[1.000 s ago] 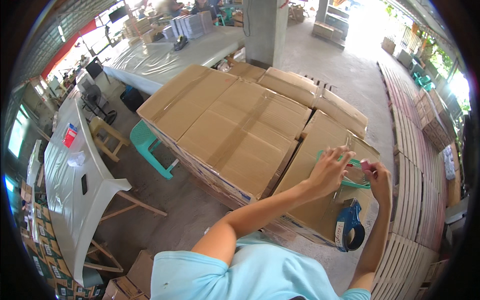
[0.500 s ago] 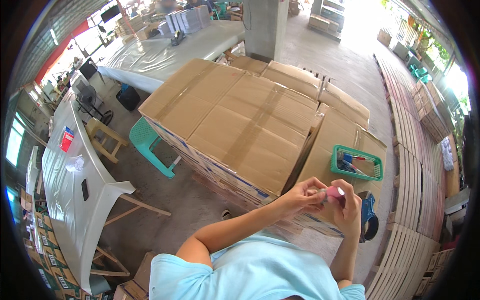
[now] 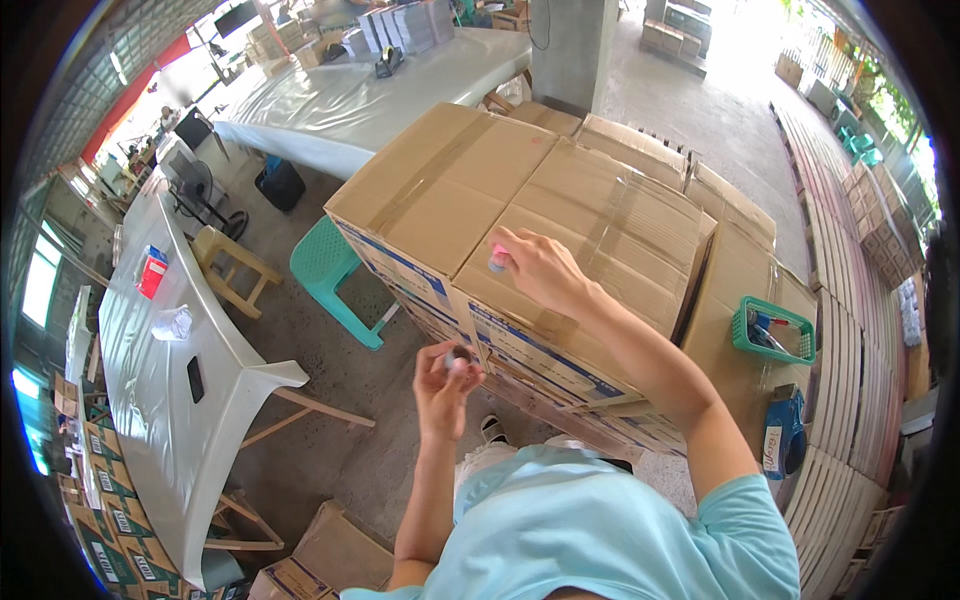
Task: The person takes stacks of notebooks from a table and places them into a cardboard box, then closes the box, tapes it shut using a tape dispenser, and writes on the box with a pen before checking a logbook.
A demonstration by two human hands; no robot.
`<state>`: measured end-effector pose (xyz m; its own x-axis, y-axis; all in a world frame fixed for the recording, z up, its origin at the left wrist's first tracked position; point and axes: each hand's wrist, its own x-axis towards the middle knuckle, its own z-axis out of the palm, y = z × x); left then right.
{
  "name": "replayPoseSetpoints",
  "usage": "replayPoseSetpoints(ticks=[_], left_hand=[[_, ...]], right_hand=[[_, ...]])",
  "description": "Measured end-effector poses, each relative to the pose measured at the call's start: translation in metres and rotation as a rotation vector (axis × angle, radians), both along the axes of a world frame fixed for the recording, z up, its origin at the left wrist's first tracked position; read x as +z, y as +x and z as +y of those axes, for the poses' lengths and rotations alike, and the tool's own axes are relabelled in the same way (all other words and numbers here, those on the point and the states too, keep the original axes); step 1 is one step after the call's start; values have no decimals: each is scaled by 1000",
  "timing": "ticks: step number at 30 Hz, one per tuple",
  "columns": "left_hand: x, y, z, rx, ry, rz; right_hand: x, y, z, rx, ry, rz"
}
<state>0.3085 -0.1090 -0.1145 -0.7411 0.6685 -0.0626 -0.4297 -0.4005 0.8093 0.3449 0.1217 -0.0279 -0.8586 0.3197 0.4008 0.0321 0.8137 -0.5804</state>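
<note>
My right hand point(image 3: 545, 268) reaches across to the left over the big brown cardboard boxes point(image 3: 590, 190), near their front edge. Pinched in its fingers is a small pink cylindrical thing point(image 3: 498, 256) with a greyish-blue end; whether it touches the cardboard, I cannot tell. Lower and further left, my left hand point(image 3: 440, 400) is raised in front of the boxes. Its fingers close round a small, round, cap-like piece point(image 3: 459, 355) with a dark middle. Brown tape runs across the box tops, and blue print marks their front sides.
A green basket point(image 3: 745, 340) of pens and a blue tape dispenser point(image 3: 784, 430) lie on the right-hand box. Left stand a green stool point(image 3: 325, 265), a wooden stool point(image 3: 225, 260) and a white-covered table point(image 3: 150, 400). Wooden pallets point(image 3: 840, 370) line the right side.
My hands have parted and moved left from the right-hand box. The right hand, with the pink thing, now reaches over the large boxes; the left holds the cap-like piece lower down.
</note>
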Motion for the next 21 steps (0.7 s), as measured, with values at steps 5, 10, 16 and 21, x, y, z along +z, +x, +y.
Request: replayPoseSetpoints(ticks=[5,10,16,21], left_hand=[[-28,-32,-57,300,-48,-106],[-35,-42,-52,328,-12,-173],[0,-38,-17,86,42,-116],[14,-16,16,-296,173,-119]], right_hand=[[3,-44,-14,166,111,-136],[-35,-49,-24,96,140,-270],[-34,-39,-8,62,54,-87],[47,40,6,168,-463,125]])
